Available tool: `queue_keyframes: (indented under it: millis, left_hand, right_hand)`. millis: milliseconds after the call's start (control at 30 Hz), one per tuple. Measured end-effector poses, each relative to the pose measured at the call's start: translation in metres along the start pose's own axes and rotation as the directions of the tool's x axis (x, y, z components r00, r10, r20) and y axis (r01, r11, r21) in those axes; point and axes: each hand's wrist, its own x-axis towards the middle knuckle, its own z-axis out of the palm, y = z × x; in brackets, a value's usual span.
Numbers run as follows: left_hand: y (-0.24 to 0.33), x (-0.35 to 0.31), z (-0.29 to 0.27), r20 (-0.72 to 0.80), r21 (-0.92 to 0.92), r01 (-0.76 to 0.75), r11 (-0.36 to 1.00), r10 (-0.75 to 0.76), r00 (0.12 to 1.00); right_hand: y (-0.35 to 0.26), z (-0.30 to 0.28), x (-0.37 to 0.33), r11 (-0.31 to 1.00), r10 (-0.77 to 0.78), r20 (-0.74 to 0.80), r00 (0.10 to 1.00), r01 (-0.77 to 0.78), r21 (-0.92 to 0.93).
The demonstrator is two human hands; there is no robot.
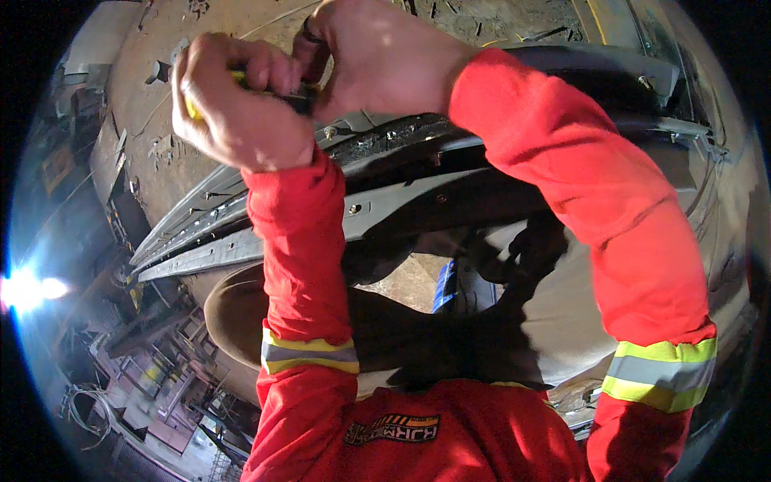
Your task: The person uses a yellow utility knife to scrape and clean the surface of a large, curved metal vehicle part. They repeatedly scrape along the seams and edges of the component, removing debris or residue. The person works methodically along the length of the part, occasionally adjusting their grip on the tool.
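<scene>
My left hand [237, 108] is closed around a small yellow-and-black hand tool [303, 100], mostly covered by the fingers, so its exact kind does not show. Its black end pokes out toward my right hand [381, 60]. The fingers of that right hand are curled in against the left one, and what they grip, if anything, is hidden. Both hands are raised over long dark panels [393, 205] with bolts along their edges, which lie crosswise in front of my lap.
Brown ground [482, 24] with scattered scraps stretches beyond the panels. At the left a bright light [28, 289] glares. Metal racks and clutter [152, 377] stand at the lower left, with a coiled cable [88, 414]. Something blue [444, 287] shows between my legs.
</scene>
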Motion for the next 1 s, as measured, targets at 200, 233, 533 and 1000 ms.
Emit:
queue_keyframes:
  millis: [200, 233, 533, 1000]
  left_hand:
    - [0.075, 0.011, -0.032, 0.128, -0.134, 0.091, 0.987, -0.074, 0.989]
    - [0.085, 0.008, -0.030, 0.065, -0.112, 0.071, 0.991, -0.064, 0.996]
    - [0.187, -0.055, -0.125, 0.274, 0.667, 0.281, 0.690, -0.578, 0.769]
    - [0.173, -0.119, -0.226, 0.246, -0.496, 0.522, 0.694, -0.464, 0.851]
  right_hand:
    - [-0.058, -0.031, -0.008, 0.950, -0.269, -0.027, 0.963, 0.270, 0.155]
    - [-0.069, -0.041, -0.005, 0.961, -0.181, 0.098, 0.979, 0.155, 0.229]
    - [-0.107, -0.017, -0.018, 0.943, -0.331, 0.325, 0.886, 0.315, 0.105]
    - [0.035, 0.013, -0.048, 0.673, 0.533, -0.026, 0.846, -0.442, -0.592]
